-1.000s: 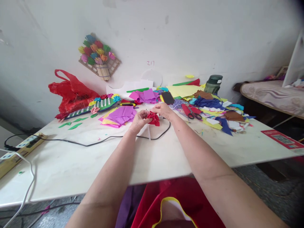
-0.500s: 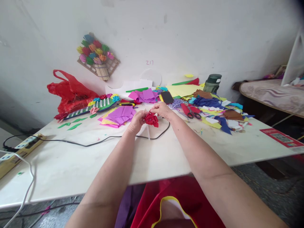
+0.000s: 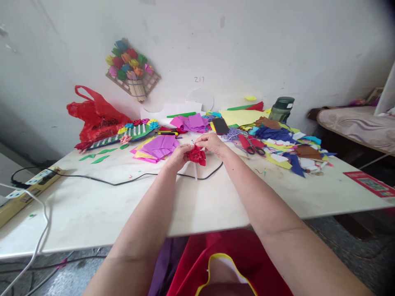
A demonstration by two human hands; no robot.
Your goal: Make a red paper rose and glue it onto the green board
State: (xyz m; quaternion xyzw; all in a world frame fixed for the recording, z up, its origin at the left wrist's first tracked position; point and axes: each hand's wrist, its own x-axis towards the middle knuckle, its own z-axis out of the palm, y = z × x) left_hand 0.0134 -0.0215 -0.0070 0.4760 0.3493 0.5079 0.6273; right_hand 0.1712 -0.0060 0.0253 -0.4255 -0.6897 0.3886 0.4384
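A crumpled red paper flower (image 3: 197,156) is held between my two hands above the middle of the white table. My left hand (image 3: 180,157) has its fingers closed on the flower's left side. From the upper right, the fingertips of my right hand (image 3: 210,144) pinch its top edge. Beneath the flower a narrow whitish strip (image 3: 196,170), perhaps a glue stick, points down toward the table; what it joins is hidden. Stacked purple and yellow paper sheets (image 3: 159,147) lie left of my left hand. Scissors (image 3: 254,149) rest on red paper to the right.
A black cable (image 3: 114,183) runs across the table from a power strip (image 3: 31,191). At the back are a red plastic bag (image 3: 95,115), a phone (image 3: 220,126) and a green bottle (image 3: 281,109). Coloured scraps (image 3: 290,148) heap at the right; green paper leaves (image 3: 100,159) lie left.
The whole view has shifted slightly, so the table items sit a little further right. Both hands keep hold of the red flower, which seems turned a little.
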